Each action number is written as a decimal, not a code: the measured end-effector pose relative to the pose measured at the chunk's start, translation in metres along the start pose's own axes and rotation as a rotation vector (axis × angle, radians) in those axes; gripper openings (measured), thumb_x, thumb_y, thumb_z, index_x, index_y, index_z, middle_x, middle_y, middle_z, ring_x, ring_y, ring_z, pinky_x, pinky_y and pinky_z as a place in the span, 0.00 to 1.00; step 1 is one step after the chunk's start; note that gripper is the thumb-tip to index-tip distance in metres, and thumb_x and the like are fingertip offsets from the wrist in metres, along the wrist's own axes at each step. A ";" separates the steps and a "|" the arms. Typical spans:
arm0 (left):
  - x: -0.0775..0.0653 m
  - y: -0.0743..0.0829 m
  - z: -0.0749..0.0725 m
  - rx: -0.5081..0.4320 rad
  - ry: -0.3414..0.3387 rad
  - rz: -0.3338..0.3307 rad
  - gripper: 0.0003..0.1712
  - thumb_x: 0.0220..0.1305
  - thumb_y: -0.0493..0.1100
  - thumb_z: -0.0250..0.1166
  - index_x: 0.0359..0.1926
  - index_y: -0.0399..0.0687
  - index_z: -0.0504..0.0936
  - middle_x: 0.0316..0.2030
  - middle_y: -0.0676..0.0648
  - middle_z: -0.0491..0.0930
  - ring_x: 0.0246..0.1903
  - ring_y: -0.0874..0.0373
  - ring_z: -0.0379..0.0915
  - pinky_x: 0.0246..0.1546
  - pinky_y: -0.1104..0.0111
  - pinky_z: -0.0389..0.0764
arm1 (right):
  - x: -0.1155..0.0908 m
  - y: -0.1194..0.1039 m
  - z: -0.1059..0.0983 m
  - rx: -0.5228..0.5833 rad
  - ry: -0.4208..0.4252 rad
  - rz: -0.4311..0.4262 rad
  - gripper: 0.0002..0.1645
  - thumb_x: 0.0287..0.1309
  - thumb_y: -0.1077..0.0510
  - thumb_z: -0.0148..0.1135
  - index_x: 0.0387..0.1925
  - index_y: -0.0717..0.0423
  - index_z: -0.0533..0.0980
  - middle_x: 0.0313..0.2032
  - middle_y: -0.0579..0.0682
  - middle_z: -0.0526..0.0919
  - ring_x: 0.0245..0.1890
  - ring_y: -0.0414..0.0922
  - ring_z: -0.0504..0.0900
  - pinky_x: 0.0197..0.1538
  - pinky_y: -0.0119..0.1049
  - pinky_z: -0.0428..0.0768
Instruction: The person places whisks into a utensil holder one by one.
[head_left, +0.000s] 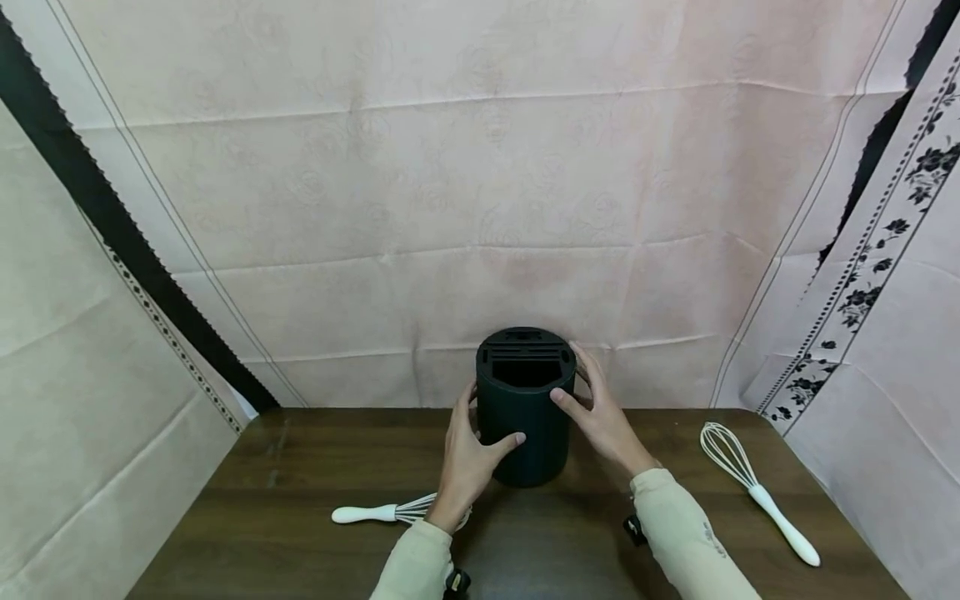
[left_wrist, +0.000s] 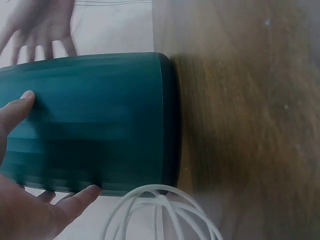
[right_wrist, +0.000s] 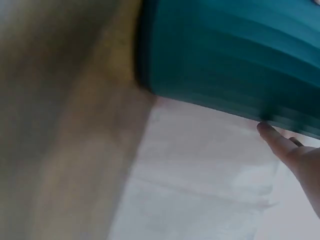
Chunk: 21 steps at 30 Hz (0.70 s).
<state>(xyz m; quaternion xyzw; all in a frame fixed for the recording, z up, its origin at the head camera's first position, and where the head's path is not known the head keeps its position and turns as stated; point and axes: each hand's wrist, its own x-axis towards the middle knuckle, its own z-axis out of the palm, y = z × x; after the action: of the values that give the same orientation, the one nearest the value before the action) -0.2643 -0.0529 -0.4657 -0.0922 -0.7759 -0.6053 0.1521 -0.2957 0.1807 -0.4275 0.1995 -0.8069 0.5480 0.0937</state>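
A dark green cylindrical utensil holder with slots and a rectangular opening in its top stands upright near the back of the table. My left hand grips its left side, thumb across the front and fingers round the side. On the right side my right hand holds it near the top, thumb by the front rim and fingers spread toward the back. A whisk with a white handle lies by my left wrist, its wire end partly hidden; those wires show close to the holder in the left wrist view.
Another white-handled whisk lies at an angle on the right of the brown wooden table. Pale cloth hangs right behind the table's back edge, and more cloth slopes along the right side.
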 end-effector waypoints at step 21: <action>0.000 0.016 -0.025 0.235 -0.148 -0.031 0.55 0.67 0.52 0.75 0.84 0.55 0.51 0.80 0.41 0.57 0.77 0.41 0.58 0.71 0.37 0.66 | 0.024 -0.001 -0.010 -0.163 -0.072 -0.097 0.43 0.77 0.39 0.59 0.84 0.39 0.55 0.85 0.43 0.42 0.84 0.57 0.44 0.76 0.72 0.54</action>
<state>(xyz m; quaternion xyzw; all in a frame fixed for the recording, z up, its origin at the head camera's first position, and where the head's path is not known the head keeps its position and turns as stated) -0.2557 -0.0726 -0.4454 -0.1060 -0.8519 -0.5040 0.0950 -0.3179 0.1842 -0.4134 0.2495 -0.8412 0.4676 0.1070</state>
